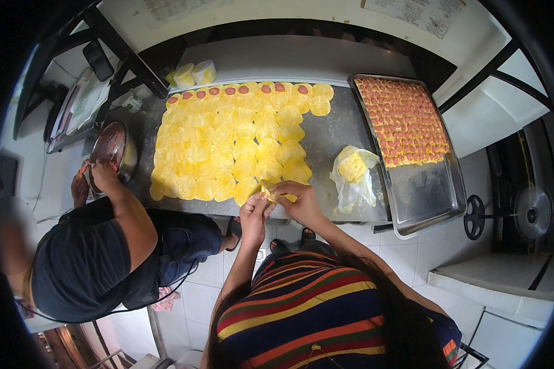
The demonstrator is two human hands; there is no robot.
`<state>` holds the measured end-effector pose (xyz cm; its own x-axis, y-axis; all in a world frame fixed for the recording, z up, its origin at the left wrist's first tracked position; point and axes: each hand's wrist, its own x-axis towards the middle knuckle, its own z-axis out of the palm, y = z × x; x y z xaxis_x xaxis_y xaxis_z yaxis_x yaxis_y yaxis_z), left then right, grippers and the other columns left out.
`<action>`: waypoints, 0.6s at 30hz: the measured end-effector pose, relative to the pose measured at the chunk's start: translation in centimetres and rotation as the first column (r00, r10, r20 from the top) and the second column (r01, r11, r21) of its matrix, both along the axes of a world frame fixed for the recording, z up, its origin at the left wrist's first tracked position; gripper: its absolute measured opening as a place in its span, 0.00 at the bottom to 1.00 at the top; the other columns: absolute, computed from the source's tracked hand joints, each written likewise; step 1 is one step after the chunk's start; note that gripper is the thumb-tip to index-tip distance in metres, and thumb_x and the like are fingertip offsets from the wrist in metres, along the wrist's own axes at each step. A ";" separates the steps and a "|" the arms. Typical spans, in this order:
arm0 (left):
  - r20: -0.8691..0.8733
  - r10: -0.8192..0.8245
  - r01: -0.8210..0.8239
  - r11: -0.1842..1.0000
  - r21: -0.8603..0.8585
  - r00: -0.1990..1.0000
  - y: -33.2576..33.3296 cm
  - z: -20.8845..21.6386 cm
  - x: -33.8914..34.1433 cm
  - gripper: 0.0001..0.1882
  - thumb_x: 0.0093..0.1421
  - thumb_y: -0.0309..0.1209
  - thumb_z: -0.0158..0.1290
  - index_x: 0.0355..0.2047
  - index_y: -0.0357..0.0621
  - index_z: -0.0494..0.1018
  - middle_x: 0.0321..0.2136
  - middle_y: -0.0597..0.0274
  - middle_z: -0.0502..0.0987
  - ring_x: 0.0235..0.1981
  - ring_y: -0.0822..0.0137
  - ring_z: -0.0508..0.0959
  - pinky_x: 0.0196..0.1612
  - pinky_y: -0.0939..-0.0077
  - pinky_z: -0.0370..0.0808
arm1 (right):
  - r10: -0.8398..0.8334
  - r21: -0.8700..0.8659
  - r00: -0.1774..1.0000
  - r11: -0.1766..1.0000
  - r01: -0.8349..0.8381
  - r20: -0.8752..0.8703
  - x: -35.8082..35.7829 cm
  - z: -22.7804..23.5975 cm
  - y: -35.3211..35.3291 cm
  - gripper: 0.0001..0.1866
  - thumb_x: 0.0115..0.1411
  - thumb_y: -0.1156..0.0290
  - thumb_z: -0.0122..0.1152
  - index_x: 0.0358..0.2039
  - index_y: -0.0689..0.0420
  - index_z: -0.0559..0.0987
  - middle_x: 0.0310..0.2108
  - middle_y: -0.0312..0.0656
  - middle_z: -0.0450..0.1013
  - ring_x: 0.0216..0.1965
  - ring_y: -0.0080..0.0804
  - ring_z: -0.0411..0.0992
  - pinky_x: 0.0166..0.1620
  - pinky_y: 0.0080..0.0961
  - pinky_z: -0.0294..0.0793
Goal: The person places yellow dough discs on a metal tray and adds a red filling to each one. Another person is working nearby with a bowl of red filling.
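Observation:
At the near edge of the metal table, my left hand (256, 208) and my right hand (296, 202) meet with pinched fingers on a thin yellow dough round (266, 189). Its lower part is hidden by my fingers. Just beyond them lies a broad sheet of overlapping yellow dough rounds (228, 138), flat on the table. Along the far row, several rounds carry a small lump of reddish filling (244, 90). Right of my right hand sits a yellow crumbly mass (353, 167) on a crumpled white plastic bag (357, 195).
A large metal tray (428, 200) at the right holds rows of small filled pieces (403, 120). On the left, a co-worker (92, 258) in dark clothes works over a metal bowl (129, 154) of reddish filling. Two yellow-white rolls (204, 72) stand at the table's back.

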<state>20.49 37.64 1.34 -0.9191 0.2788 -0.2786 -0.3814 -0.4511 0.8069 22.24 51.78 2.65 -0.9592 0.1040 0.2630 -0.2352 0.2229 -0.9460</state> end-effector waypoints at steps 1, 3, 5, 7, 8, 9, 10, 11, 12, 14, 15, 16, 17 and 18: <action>-0.005 0.001 -0.001 1.000 -0.006 1.000 0.0 0.1 -0.1 0.08 0.59 0.28 0.46 0.36 0.38 0.70 0.34 0.64 0.74 0.36 0.74 0.73 0.40 0.76 0.72 | 0.011 -0.063 1.000 0.998 -0.011 0.004 -0.1 -0.1 0.1 0.08 0.45 0.83 0.57 0.29 0.64 0.76 0.35 0.44 0.73 0.36 0.30 0.72 0.39 0.22 0.70; -0.009 0.004 -0.005 1.000 -0.009 1.000 0.0 0.1 -0.2 0.07 0.58 0.27 0.47 0.35 0.38 0.70 0.34 0.63 0.74 0.35 0.74 0.73 0.39 0.77 0.72 | 0.048 -0.231 0.996 0.972 -0.030 0.073 -0.3 -0.6 0.3 0.07 0.47 0.84 0.56 0.29 0.64 0.77 0.35 0.42 0.73 0.36 0.28 0.71 0.39 0.20 0.70; -0.004 0.008 -0.008 1.000 -0.004 1.000 0.1 -0.1 -0.3 0.06 0.57 0.26 0.48 0.35 0.38 0.71 0.34 0.63 0.74 0.34 0.75 0.74 0.38 0.78 0.73 | 0.119 -0.434 0.974 0.901 -0.024 0.193 -0.4 -0.9 0.6 0.07 0.48 0.84 0.55 0.30 0.65 0.77 0.35 0.41 0.72 0.36 0.26 0.70 0.39 0.19 0.69; -0.020 0.031 -0.032 0.999 -0.036 0.999 0.4 0.0 -0.2 0.06 0.56 0.25 0.48 0.34 0.37 0.71 0.33 0.62 0.74 0.33 0.74 0.74 0.36 0.79 0.73 | 0.131 -0.448 0.973 0.894 -0.033 0.189 -0.7 -0.6 0.7 0.06 0.48 0.84 0.55 0.29 0.65 0.77 0.35 0.40 0.72 0.36 0.25 0.69 0.39 0.18 0.68; -0.028 0.041 -0.043 0.998 -0.052 0.999 0.6 0.1 -0.2 0.05 0.56 0.24 0.49 0.33 0.37 0.71 0.33 0.62 0.74 0.32 0.74 0.74 0.35 0.80 0.73 | 0.136 -0.454 0.973 0.890 -0.036 0.188 -0.8 -0.5 0.8 0.06 0.48 0.85 0.54 0.29 0.65 0.77 0.35 0.39 0.71 0.37 0.25 0.69 0.40 0.18 0.68; -0.043 0.040 -0.044 0.995 -0.088 0.998 0.6 0.0 -0.3 0.05 0.56 0.24 0.49 0.33 0.37 0.71 0.32 0.61 0.74 0.31 0.75 0.74 0.34 0.81 0.73 | 0.151 -0.463 0.970 0.885 -0.047 0.189 -0.9 -0.6 0.9 0.06 0.49 0.84 0.53 0.29 0.65 0.76 0.35 0.39 0.71 0.37 0.25 0.69 0.40 0.18 0.67; -0.059 0.039 -0.046 0.991 -0.123 0.998 0.6 -0.2 -0.4 0.05 0.56 0.24 0.49 0.32 0.37 0.71 0.32 0.61 0.75 0.31 0.75 0.74 0.33 0.81 0.73 | 0.166 -0.472 0.968 0.880 -0.059 0.189 -1.0 -0.7 1.0 0.05 0.51 0.83 0.52 0.29 0.65 0.75 0.34 0.39 0.71 0.38 0.24 0.68 0.41 0.18 0.67; -0.076 0.033 -0.045 0.986 -0.158 0.997 0.7 -0.3 -0.7 0.04 0.55 0.23 0.49 0.32 0.37 0.71 0.32 0.61 0.75 0.30 0.75 0.74 0.32 0.81 0.73 | 0.178 -0.481 0.966 0.874 -0.067 0.189 -1.3 -1.0 1.1 0.05 0.52 0.81 0.51 0.30 0.64 0.75 0.34 0.39 0.71 0.39 0.24 0.68 0.42 0.19 0.67; -0.053 0.048 -0.055 0.990 -0.132 0.997 0.7 -0.1 -0.9 0.05 0.55 0.23 0.49 0.33 0.38 0.70 0.32 0.62 0.74 0.31 0.75 0.74 0.34 0.81 0.73 | 0.182 -0.622 0.955 0.783 0.002 0.233 -1.7 -1.8 1.6 0.05 0.53 0.80 0.50 0.31 0.63 0.74 0.34 0.39 0.70 0.39 0.25 0.68 0.42 0.20 0.67; -0.005 0.080 -0.080 0.994 -0.081 0.997 0.5 0.5 -1.1 0.05 0.56 0.23 0.49 0.34 0.40 0.70 0.33 0.64 0.74 0.33 0.75 0.74 0.36 0.81 0.73 | 0.222 -0.832 0.923 0.533 0.154 0.313 -3.1 -4.1 3.0 0.06 0.56 0.76 0.47 0.33 0.61 0.72 0.35 0.38 0.70 0.39 0.26 0.69 0.43 0.22 0.67; 0.010 0.104 -0.103 0.993 -0.059 0.995 0.3 0.7 -1.1 0.05 0.56 0.24 0.48 0.33 0.40 0.70 0.32 0.65 0.74 0.33 0.75 0.74 0.36 0.81 0.73 | 0.181 -0.882 0.930 0.416 0.222 0.319 -3.9 -2.4 3.5 0.11 0.56 0.76 0.41 0.39 0.59 0.70 0.38 0.39 0.69 0.39 0.28 0.69 0.45 0.24 0.67; 0.024 0.128 -0.127 0.991 -0.038 0.992 0.0 0.9 -1.0 0.04 0.56 0.24 0.48 0.33 0.41 0.70 0.32 0.65 0.74 0.32 0.75 0.74 0.35 0.81 0.73 | 0.169 -0.895 0.932 0.376 0.240 0.321 -5.0 -1.8 4.5 0.12 0.56 0.75 0.41 0.40 0.60 0.69 0.39 0.40 0.69 0.40 0.30 0.69 0.45 0.25 0.67; 0.040 0.146 -0.145 0.989 -0.016 0.989 -0.2 1.1 -0.9 0.04 0.56 0.24 0.48 0.33 0.41 0.70 0.32 0.65 0.73 0.32 0.75 0.73 0.35 0.82 0.73 | 0.151 -0.906 0.934 0.335 0.258 0.322 -5.9 -1.3 5.9 0.13 0.57 0.75 0.40 0.42 0.61 0.67 0.40 0.41 0.69 0.41 0.31 0.69 0.46 0.27 0.67; 0.042 0.148 -0.147 0.989 -0.019 0.988 -0.4 1.3 -0.8 0.04 0.56 0.24 0.48 0.33 0.42 0.70 0.31 0.66 0.73 0.32 0.76 0.73 0.35 0.82 0.72 | 0.137 -0.921 0.953 0.324 0.216 0.271 -7.1 -0.8 7.1 0.11 0.57 0.73 0.42 0.39 0.60 0.68 0.39 0.40 0.69 0.40 0.31 0.69 0.44 0.27 0.69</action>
